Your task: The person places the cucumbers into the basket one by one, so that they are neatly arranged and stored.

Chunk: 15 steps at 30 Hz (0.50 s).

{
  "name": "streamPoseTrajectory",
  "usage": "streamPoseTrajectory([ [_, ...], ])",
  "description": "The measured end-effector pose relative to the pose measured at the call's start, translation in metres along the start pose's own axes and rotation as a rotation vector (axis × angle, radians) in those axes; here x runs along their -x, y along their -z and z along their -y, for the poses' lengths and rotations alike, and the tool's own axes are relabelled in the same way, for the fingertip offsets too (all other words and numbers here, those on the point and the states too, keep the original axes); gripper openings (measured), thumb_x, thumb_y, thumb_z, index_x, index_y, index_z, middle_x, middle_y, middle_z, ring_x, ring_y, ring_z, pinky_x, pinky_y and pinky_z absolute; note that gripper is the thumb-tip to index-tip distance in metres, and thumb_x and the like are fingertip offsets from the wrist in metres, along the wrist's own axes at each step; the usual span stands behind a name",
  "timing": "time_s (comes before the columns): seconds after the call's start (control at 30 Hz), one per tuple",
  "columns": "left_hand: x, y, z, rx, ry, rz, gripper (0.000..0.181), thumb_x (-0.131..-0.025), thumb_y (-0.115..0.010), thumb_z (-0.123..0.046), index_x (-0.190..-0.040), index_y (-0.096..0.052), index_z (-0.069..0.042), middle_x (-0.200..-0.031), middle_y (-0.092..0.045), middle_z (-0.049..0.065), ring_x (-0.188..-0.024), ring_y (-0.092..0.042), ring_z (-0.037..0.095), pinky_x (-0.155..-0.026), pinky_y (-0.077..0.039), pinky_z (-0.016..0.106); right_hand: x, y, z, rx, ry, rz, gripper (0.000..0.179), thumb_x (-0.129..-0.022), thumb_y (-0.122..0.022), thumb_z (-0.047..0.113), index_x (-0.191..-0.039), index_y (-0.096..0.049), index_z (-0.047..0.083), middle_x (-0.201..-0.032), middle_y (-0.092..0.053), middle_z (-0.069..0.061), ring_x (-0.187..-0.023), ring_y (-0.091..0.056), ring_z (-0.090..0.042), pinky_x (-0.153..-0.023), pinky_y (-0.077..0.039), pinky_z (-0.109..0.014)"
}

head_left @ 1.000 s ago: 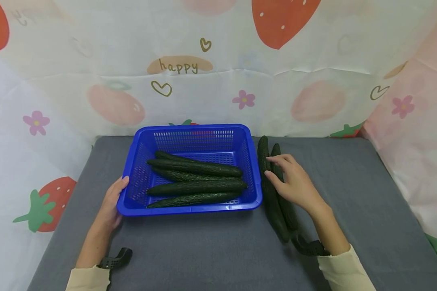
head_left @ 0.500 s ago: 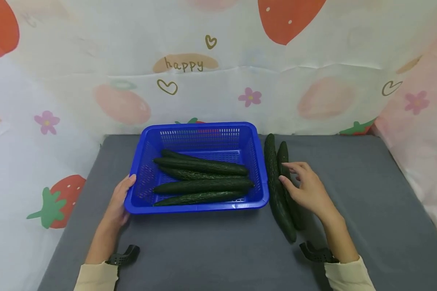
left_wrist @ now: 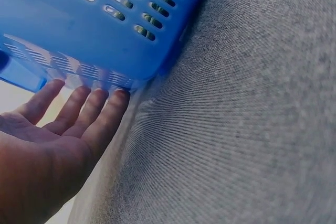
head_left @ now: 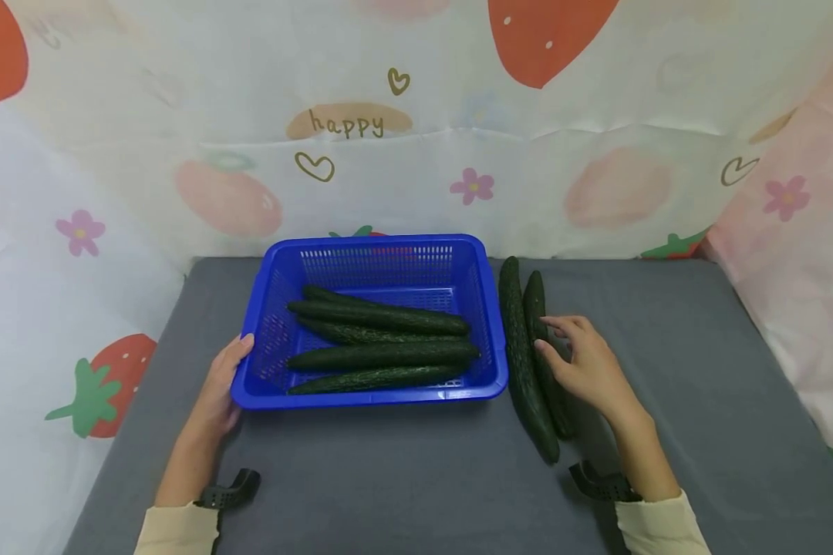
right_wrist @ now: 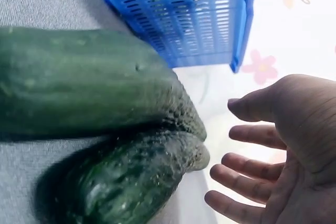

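Note:
My left hand (head_left: 218, 384) is at the left side of a blue plastic basket (head_left: 368, 398), its thumb at the rim. In the left wrist view its fingers (left_wrist: 107, 119) lie fairly straight, fingertips against the basket's outer wall. Several dark green cucumbers (head_left: 389, 355) lie lengthwise inside the basket. Right of it, two more cucumbers lie side by side on the table: the nearer to the basket is a longer cucumber (head_left: 523, 362), the other a shorter cucumber (head_left: 537, 308). Over the shorter one hovers my right hand (head_left: 592, 368), fingers loosely bent and holding nothing.
A grey cloth covers the table (head_left: 389, 486). A printed curtain (head_left: 389, 193) with strawberries and flowers hangs behind and along both sides. Black camera mounts (head_left: 231, 489) sit at both wrists.
My right hand has shifted slightly right, from above both loose cucumbers to over the shorter one. The left hand stays at the basket. The head view has swayed a little.

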<state>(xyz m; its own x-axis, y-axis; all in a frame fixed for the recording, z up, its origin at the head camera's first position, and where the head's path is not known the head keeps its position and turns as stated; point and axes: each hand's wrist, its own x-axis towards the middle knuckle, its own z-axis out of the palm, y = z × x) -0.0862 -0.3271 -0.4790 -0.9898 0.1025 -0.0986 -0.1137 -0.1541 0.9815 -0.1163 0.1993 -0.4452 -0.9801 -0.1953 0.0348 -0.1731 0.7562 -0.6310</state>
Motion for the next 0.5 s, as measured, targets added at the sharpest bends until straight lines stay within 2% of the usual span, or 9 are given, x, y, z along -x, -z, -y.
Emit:
streamPoseTrajectory([
  [0.17, 0.0, -0.002, 0.002, 0.015, 0.004, -0.013, 0.029, -0.116, -0.036, -0.033, -0.139, -0.05, -0.023, -0.119, -0.073, -0.009, -0.106, -0.07, 0.006, -0.088, -0.061, 0.025, 0.0, -0.001, -0.006, 0.01, -0.007, 0.012, 0.049, -0.108, -0.063, 0.023, -0.151, -0.054, 0.003, -0.146, -0.052, -0.029, -0.128, -0.059, -0.048, -0.1, -0.051, -0.065],
  [0.3, 0.001, -0.002, 0.0, 0.0, 0.005, 0.0, 0.029, -0.116, -0.036, -0.035, -0.141, -0.048, -0.025, -0.122, -0.071, -0.01, -0.109, -0.07, 0.006, -0.089, -0.06, 0.025, 0.0, -0.001, -0.011, 0.024, -0.008, 0.016, 0.05, -0.107, -0.065, 0.022, -0.151, -0.053, 0.003, -0.145, -0.053, -0.03, -0.126, -0.06, -0.048, -0.095, -0.051, -0.065],
  [0.5, 0.001, -0.001, 0.0, -0.055, 0.021, -0.005, 0.047, -0.116, -0.035, -0.039, -0.154, -0.036, -0.013, -0.127, -0.067, -0.012, -0.114, -0.067, 0.006, -0.093, -0.059, 0.024, 0.0, -0.005, -0.017, 0.053, -0.019, 0.045, 0.054, -0.105, -0.066, 0.02, -0.154, -0.05, 0.002, -0.144, -0.053, -0.031, -0.124, -0.062, -0.048, -0.093, -0.053, -0.065],
])
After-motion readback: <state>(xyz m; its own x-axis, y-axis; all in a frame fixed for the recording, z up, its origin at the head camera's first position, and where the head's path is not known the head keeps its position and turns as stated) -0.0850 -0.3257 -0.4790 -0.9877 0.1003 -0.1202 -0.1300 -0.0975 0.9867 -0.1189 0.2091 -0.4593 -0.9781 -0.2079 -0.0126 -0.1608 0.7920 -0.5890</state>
